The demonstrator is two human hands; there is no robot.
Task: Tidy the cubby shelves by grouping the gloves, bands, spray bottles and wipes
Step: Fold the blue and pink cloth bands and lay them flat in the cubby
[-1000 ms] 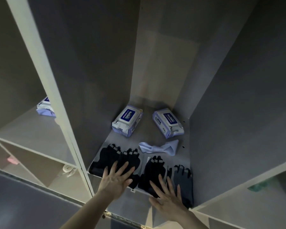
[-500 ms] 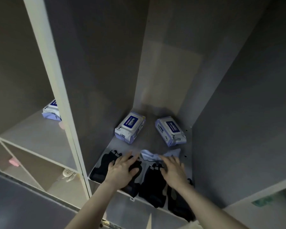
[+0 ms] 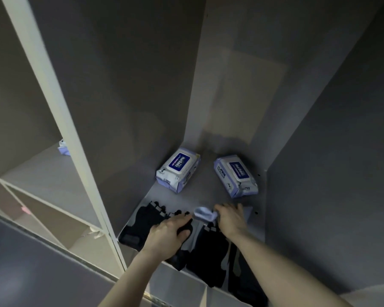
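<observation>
Looking down into a tall grey cubby [image 3: 319, 196], you see the floor of it holds all the things; two packs sit at the back and dark gloves lie along the front edge. The left pack [image 3: 178, 169] of wipes and the right pack [image 3: 235, 175] lie flat and apart, with a bare gap between them; a third pack [image 3: 63, 148] peeks out in the next cubby to the left, mostly hidden by the white post [image 3: 60, 120]. The gloves [image 3: 146, 220] are black and lie side by side, some hanging over the front lip. A pale band [image 3: 204, 213] lies just behind the gloves, in the middle.

The left hand [image 3: 167, 235] is curled round one glove and grips it; the right hand [image 3: 231, 218] is on the band, with fingers bent over it; it looks like a pinch, but it is too dark to be sure.

I think the band is about to come out so the gloves can be alone; it is soft and floppy, so it could slip if only a corner is held. The gloves at the lip could slide off and fall if the left hand tugs its glove and drags the next one along; the dim light makes the black gloves hard to tell apart.
</observation>
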